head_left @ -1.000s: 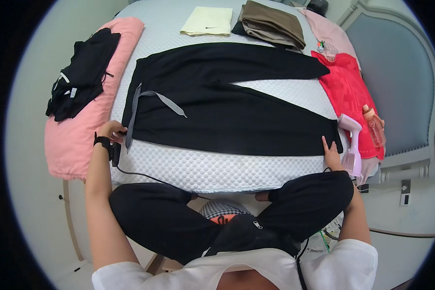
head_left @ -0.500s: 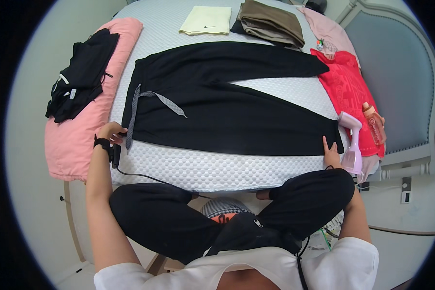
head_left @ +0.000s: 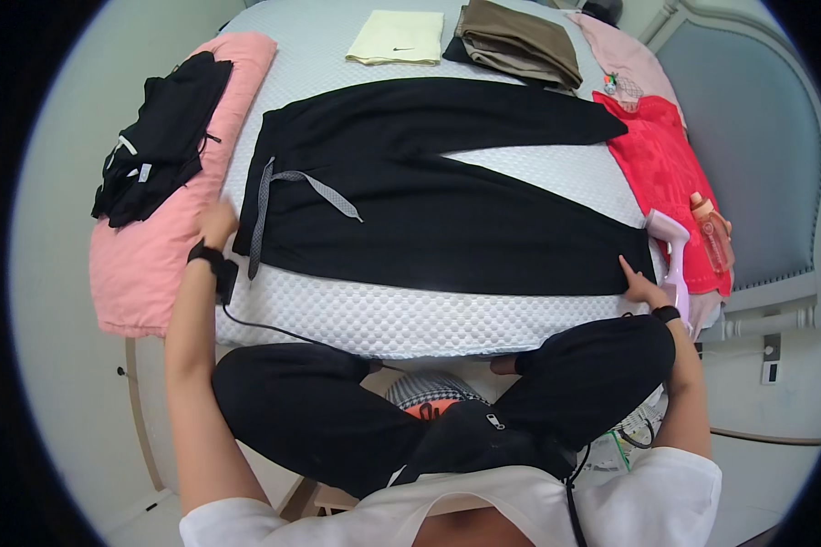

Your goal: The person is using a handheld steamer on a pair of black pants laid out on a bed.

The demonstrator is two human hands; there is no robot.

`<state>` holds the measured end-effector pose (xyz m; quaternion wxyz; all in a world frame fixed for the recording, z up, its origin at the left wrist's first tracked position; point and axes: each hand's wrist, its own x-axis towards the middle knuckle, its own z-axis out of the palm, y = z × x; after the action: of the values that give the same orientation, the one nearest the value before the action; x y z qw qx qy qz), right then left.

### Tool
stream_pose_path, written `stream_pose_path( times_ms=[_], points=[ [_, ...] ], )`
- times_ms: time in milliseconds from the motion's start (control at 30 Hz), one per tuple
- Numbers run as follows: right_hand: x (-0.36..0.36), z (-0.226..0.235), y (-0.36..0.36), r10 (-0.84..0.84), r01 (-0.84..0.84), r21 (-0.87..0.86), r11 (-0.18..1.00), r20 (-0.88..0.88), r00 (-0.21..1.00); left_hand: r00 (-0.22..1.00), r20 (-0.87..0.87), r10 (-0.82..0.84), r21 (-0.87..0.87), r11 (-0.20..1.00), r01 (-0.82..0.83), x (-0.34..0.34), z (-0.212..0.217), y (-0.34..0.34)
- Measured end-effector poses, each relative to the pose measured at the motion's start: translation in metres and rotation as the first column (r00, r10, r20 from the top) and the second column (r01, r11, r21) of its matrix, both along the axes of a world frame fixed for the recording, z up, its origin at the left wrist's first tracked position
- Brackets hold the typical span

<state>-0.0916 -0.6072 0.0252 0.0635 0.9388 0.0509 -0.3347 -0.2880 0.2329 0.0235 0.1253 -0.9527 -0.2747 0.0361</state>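
Black pants (head_left: 429, 219) flat on bed (head_left: 383, 321), waist (head_left: 262, 146) left, cuffs (head_left: 638, 244) right; left hand (head_left: 217, 223) beside waist, loosely curled, blurred, can't tell grip; right hand (head_left: 644, 288) at near cuff, index finger extended, hold unclear. Peach bottle (head_left: 715, 239) on red cloth (head_left: 652, 137), right; contents unclear.

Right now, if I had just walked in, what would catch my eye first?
Most likely the large black trousers, spread across the middle of the white quilted bed, their grey drawstring loose at the waist end on the left. The person's left hand is near that waist end, the right hand at the nearer leg's hem. Next come the bright red cloth at the right and folded pink quilt at the left.
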Motion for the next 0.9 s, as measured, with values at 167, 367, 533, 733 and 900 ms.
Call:
stream_pose_path(
  times_ms=[167,367,533,733,900],
  points=[
    [0.015,-0.013,-0.022,-0.062,-0.04,0.293,0.955,0.332,0.941,0.83,0.213,-0.515,-0.338,0.759,0.557,0.117,0.04,-0.151],
    [-0.012,-0.059,-0.007,-0.061,-0.15,0.256,0.955,0.664,0.746,0.757,0.073,-0.649,-0.596,0.58,0.555,0.188,0.007,-0.258],
    [-0.017,-0.049,-0.013,-0.249,-0.002,0.351,0.936,0.67,0.699,0.965,-0.084,-0.249,-0.578,0.801,0.157,0.224,-0.014,-0.296],
    [-0.004,-0.072,-0.02,-0.24,0.059,0.244,0.968,0.83,0.504,0.97,0.093,-0.223,-0.319,0.916,0.241,0.231,-0.044,-0.302],
    [0.006,-0.081,-0.008,-0.212,0.043,0.224,0.974,0.821,0.531,0.97,0.078,-0.231,-0.303,0.921,0.244,0.23,-0.043,-0.286]
  ],
)
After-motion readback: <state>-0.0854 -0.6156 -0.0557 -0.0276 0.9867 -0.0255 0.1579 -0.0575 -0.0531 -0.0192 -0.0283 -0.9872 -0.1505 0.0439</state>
